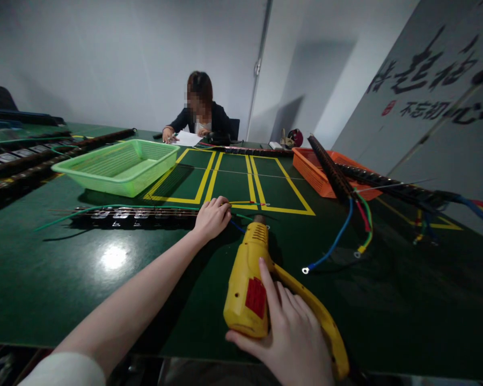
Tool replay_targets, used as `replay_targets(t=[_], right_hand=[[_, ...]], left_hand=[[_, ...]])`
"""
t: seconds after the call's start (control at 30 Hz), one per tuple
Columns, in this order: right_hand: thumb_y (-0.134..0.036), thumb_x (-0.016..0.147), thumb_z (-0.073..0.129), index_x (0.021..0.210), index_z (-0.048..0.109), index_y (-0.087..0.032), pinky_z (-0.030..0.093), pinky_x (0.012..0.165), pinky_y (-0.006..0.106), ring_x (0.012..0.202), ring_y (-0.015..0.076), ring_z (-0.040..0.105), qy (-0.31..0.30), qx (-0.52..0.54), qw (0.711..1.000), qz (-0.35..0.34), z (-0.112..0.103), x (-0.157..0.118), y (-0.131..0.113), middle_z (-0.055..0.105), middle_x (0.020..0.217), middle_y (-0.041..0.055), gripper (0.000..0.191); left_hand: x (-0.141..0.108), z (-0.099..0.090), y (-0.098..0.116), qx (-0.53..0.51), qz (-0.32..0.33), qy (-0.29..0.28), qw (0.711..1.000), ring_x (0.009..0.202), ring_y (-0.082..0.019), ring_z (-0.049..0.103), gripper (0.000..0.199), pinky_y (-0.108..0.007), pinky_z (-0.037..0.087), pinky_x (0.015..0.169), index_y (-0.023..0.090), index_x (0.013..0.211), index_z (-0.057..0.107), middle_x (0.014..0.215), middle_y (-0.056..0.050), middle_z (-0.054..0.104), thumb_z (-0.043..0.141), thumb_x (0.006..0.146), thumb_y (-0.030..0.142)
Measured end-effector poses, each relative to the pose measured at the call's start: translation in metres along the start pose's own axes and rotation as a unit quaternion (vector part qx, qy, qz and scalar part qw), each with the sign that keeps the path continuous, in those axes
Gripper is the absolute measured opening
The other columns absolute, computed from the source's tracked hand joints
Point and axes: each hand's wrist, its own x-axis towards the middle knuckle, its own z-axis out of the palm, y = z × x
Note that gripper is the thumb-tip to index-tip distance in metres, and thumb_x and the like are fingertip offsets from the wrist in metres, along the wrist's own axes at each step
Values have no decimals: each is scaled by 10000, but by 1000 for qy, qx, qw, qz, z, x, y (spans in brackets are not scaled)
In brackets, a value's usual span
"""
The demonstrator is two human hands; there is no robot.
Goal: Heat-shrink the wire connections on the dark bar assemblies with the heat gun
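Note:
My right hand [293,327] is wrapped around a yellow heat gun [241,268] with a red label. The gun's metal nozzle [260,219] points away from me, close to several thin wires [251,203] with ring terminals at their ends. Over the right end of a dark wiring assembly [140,218] lies my left hand [213,217], its fingers curled closed on the wires. A long green wire [104,208] runs along this assembly. The left palm and the wires under it are hidden.
A light green basket [121,185] stands beyond the assembly, and an orange basket [314,174] at the right has dark cable harnesses [330,166] resting across it. Blue, red and green leads [346,225] hang from them. More assemblies lie at left. A person [201,115] sits opposite with paper.

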Motion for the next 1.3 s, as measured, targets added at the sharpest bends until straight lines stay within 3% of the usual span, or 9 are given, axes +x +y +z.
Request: replay_targets(t=[0.3, 0.57, 0.77, 0.97, 1.17, 1.3], right_hand=[[-792, 479, 628, 1459, 170, -200, 460, 778, 427, 840, 270, 566, -13, 33, 999, -21, 14, 15, -32, 591, 939, 84, 1233], [-758, 460, 674, 1452, 196, -215, 455, 814, 443, 884, 282, 572, -15, 46, 999, -11, 13, 17, -37, 603, 998, 98, 1228], [-739, 473, 682, 1459, 148, -246, 461, 804, 446, 884, 280, 591, -21, 59, 998, -5, 12, 18, -27, 617, 996, 85, 1225], [-687, 485, 712, 1451, 159, -266, 462, 795, 432, 886, 279, 596, -37, 52, 998, 22, -3, 15, -11, 634, 1022, 74, 1190], [-664, 512, 711, 1454, 108, -277, 492, 774, 423, 914, 275, 613, -23, 18, 999, 22, -10, 4, 10, 628, 1105, 74, 1184], [-733, 596, 600, 1464, 86, -228, 520, 743, 406, 928, 274, 632, -12, -15, 1000, -11, -9, -2, 26, 632, 1119, 106, 1129]], left_hand=[[1, 0, 1, -8, 1, 5, 1000, 1040, -226, 517, 309, -360, 409, 848, 196, 1133, 573, 1207, -68, 539, 373, 907, 259], [1, 1, -3, -4, 8, 4, 1000, 1068, -222, 508, 308, -353, 411, 871, 200, 1146, 561, 1228, -66, 530, 377, 904, 246], [0, -1, -1, 12, 9, 8, 1000, 1024, -213, 536, 295, -353, 412, 836, 194, 1094, 590, 1194, -53, 554, 378, 898, 254], [1, -1, 0, 14, 7, -13, 1000, 884, -174, 585, 286, -347, 410, 796, 188, 834, 623, 1069, -30, 595, 358, 905, 268], [1, -2, -2, 11, 14, -16, 1000, 869, -176, 583, 287, -345, 406, 795, 190, 849, 613, 1040, -40, 587, 347, 909, 276], [0, -2, -2, 8, 21, -13, 1000, 849, -174, 582, 303, -343, 402, 780, 186, 853, 612, 1037, -44, 585, 330, 916, 278]])
